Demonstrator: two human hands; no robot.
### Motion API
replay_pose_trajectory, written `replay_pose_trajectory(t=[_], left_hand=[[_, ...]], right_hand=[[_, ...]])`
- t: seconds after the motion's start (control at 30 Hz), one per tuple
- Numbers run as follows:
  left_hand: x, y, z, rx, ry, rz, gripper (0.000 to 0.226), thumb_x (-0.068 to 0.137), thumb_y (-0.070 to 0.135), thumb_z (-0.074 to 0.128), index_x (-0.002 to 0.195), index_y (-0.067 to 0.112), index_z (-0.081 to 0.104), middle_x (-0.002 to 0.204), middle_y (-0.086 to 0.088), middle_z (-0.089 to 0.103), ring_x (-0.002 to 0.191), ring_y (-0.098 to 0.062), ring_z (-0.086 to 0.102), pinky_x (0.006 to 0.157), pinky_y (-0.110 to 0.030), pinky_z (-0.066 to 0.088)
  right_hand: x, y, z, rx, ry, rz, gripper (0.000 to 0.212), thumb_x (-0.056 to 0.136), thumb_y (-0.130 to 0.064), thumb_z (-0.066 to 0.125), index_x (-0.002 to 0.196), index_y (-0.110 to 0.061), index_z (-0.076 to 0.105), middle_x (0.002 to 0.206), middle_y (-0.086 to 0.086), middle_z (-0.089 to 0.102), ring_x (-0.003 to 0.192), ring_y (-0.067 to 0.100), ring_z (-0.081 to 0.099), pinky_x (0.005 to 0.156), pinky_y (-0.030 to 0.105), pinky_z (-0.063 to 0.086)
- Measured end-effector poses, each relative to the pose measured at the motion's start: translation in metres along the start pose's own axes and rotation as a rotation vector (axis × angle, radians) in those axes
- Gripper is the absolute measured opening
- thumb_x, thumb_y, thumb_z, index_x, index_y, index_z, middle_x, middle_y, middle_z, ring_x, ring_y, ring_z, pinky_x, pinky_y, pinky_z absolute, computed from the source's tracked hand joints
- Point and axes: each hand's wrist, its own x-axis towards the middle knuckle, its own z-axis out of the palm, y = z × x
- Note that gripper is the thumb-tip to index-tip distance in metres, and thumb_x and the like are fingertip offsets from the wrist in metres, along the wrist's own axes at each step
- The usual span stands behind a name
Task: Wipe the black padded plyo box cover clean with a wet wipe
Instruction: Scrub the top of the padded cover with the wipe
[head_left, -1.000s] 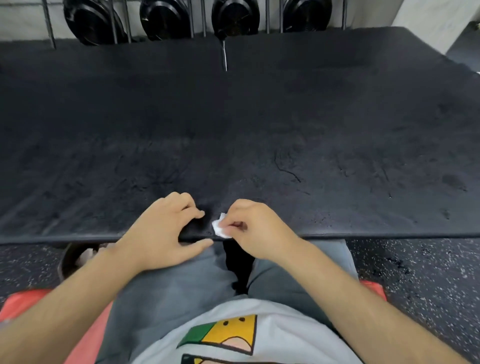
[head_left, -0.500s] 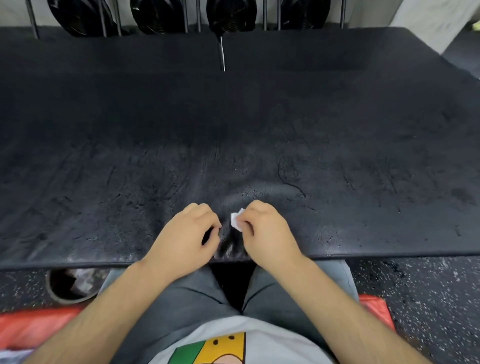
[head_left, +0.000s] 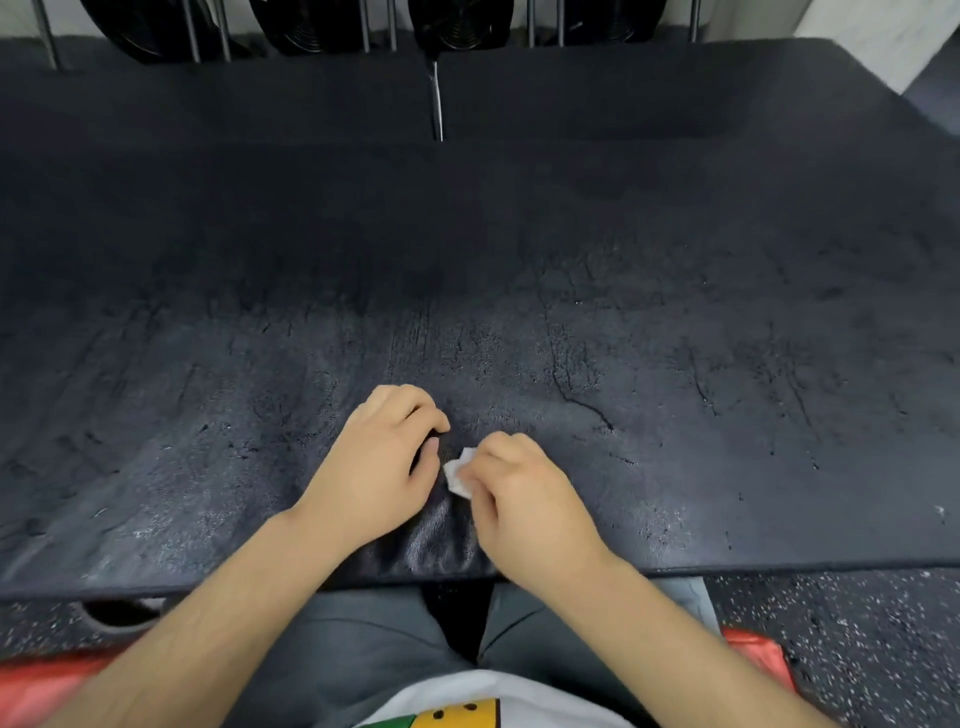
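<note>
- Hands close together at the near edge, not touching; left hand (head_left: 379, 462) curled, pinching up a fold of the plyo box cover (head_left: 675, 312); right hand (head_left: 524, 499) clamped on a small wad of wet wipe (head_left: 460, 474), pressed to the cover just beside the left thumb.
- Why the pinch?
- Probably to hold the slack skin taut for spot scrubbing; wrinkles fanning from between the hands down to the front lip; looks like working one mark, not a broad pass.
- Cover location?
- Spread flat over the whole surface, directly ahead, front lip over the lap; cracked and scuffed across the middle and right; pale sheen low left, wet or worn, cannot tell.
- Room to move?
- Open cover left, right and forward; far side bounded by weight plates (head_left: 457, 21) on rack bars; bright strip (head_left: 438, 104) at back centre, seam or strap, cannot tell; speckled floor (head_left: 831, 649) below the front lip.
- Risks?
- Tiny wad against a big area; would open it out before wide strokes; would release the pinch first, else risk of trapping dirt in the wrinkles; also of sliding off the front lip.
</note>
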Motion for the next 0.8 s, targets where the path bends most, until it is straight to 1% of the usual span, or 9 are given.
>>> replay_pose_trajectory(t=[0.13, 0.23, 0.3, 0.33, 0.4, 0.47, 0.63, 0.7, 0.8], left_hand=[[0.005, 0.002, 0.009, 0.026, 0.025, -0.075, 0.029, 0.086, 0.025, 0.053, 0.113, 0.021, 0.062, 0.118, 0.009, 0.052, 0.112, -0.020, 0.047, 0.083, -0.038, 0.041], [-0.004, 0.002, 0.015, 0.041, 0.043, -0.085, 0.029, 0.087, 0.021, 0.055, 0.115, 0.021, 0.061, 0.121, 0.011, 0.050, 0.114, -0.017, 0.046, 0.084, -0.032, 0.034], [-0.006, 0.002, 0.017, 0.036, 0.063, -0.096, 0.031, 0.087, 0.021, 0.054, 0.117, 0.022, 0.061, 0.122, 0.013, 0.049, 0.115, -0.014, 0.046, 0.086, -0.030, 0.032], [-0.005, 0.002, 0.017, 0.035, 0.068, -0.104, 0.031, 0.087, 0.022, 0.054, 0.117, 0.023, 0.062, 0.122, 0.014, 0.049, 0.115, -0.013, 0.045, 0.086, -0.030, 0.032], [-0.003, 0.003, 0.018, 0.026, 0.065, -0.106, 0.031, 0.087, 0.023, 0.054, 0.117, 0.024, 0.061, 0.122, 0.015, 0.049, 0.115, -0.013, 0.045, 0.088, -0.030, 0.032], [-0.003, 0.003, 0.018, 0.019, 0.066, -0.104, 0.032, 0.087, 0.022, 0.056, 0.117, 0.025, 0.061, 0.122, 0.015, 0.048, 0.116, -0.013, 0.045, 0.089, -0.030, 0.031], [-0.005, -0.001, 0.020, -0.024, 0.064, -0.140, 0.031, 0.088, 0.027, 0.050, 0.116, 0.026, 0.062, 0.125, 0.014, 0.048, 0.119, -0.011, 0.043, 0.092, -0.028, 0.029], [-0.005, -0.001, 0.020, -0.027, 0.067, -0.149, 0.032, 0.088, 0.029, 0.050, 0.117, 0.025, 0.062, 0.129, 0.011, 0.048, 0.123, -0.014, 0.042, 0.094, -0.030, 0.030], [-0.005, -0.002, 0.021, -0.034, 0.062, -0.163, 0.032, 0.088, 0.031, 0.050, 0.118, 0.022, 0.062, 0.134, 0.007, 0.047, 0.128, -0.017, 0.041, 0.096, -0.032, 0.033]], right_hand=[[0.020, 0.022, -0.005, -0.046, 0.125, 0.180, 0.020, 0.087, 0.000, 0.060, 0.079, -0.018, 0.064, 0.086, -0.001, 0.055, 0.081, 0.025, 0.049, 0.067, 0.041, 0.051], [0.013, 0.009, -0.002, -0.011, 0.047, 0.107, 0.021, 0.085, 0.000, 0.055, 0.079, -0.019, 0.059, 0.088, -0.003, 0.053, 0.080, 0.023, 0.046, 0.069, 0.040, 0.050], [0.005, 0.007, -0.004, 0.048, -0.015, 0.067, 0.021, 0.087, -0.001, 0.056, 0.085, -0.020, 0.064, 0.091, -0.005, 0.055, 0.083, 0.021, 0.048, 0.074, 0.036, 0.051], [0.007, 0.012, -0.006, 0.058, -0.004, 0.089, 0.021, 0.089, -0.002, 0.057, 0.088, -0.021, 0.067, 0.093, -0.007, 0.056, 0.086, 0.020, 0.051, 0.076, 0.034, 0.051], [0.017, 0.029, -0.006, 0.043, 0.105, 0.159, 0.023, 0.088, -0.001, 0.060, 0.089, -0.022, 0.070, 0.095, -0.009, 0.058, 0.089, 0.021, 0.053, 0.078, 0.034, 0.053], [0.022, 0.031, -0.002, 0.007, 0.167, 0.204, 0.027, 0.084, 0.005, 0.060, 0.087, -0.020, 0.070, 0.093, -0.006, 0.059, 0.087, 0.023, 0.054, 0.075, 0.035, 0.055], [0.017, 0.004, 0.008, 0.031, -0.005, 0.086, 0.027, 0.085, 0.004, 0.058, 0.086, -0.021, 0.066, 0.088, -0.005, 0.053, 0.082, 0.023, 0.051, 0.070, 0.038, 0.055], [0.031, 0.020, 0.006, 0.005, 0.046, 0.139, 0.028, 0.083, 0.006, 0.056, 0.083, -0.021, 0.065, 0.088, -0.002, 0.054, 0.085, 0.025, 0.052, 0.071, 0.042, 0.054], [0.043, 0.027, 0.005, -0.004, 0.151, 0.257, 0.031, 0.084, 0.007, 0.057, 0.085, -0.022, 0.068, 0.094, -0.001, 0.059, 0.089, 0.026, 0.053, 0.076, 0.040, 0.054]])
